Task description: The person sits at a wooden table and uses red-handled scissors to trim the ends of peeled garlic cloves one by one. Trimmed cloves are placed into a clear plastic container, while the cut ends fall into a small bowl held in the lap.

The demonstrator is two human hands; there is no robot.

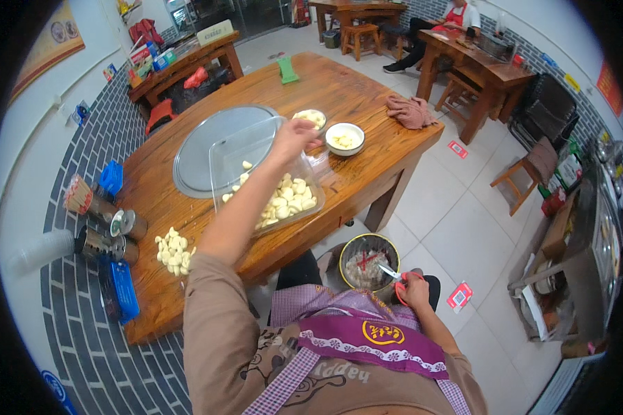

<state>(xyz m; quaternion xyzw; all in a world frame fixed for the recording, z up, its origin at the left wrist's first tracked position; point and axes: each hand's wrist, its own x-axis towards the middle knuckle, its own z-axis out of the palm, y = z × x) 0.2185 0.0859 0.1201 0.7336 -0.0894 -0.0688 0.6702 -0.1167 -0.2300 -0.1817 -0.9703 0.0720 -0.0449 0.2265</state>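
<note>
My left hand point(297, 139) reaches over the clear plastic container point(319, 199), beside a small bowl of pale pieces point(311, 117); whether its fingers hold anything is unclear. A second white bowl point(345, 139) with pale pieces stands just right of it. Peeled garlic cloves point(289, 198) lie in the container, partly hidden by my forearm, and a loose pile of cloves point(174, 251) lies on the wooden table. My right hand point(414, 290) grips red-handled scissors point(401, 280), their blades pointing into a yellow-rimmed bin point(396, 249) with pale scraps and something red inside.
A round grey tray point(197, 150) lies partly under the container. A pink cloth point(411, 111) and a green holder point(287, 70) are on the table. Chopsticks point(78, 194), metal canisters point(130, 224) and blue boxes line the wall side. Another person point(454, 18) sits at a far table.
</note>
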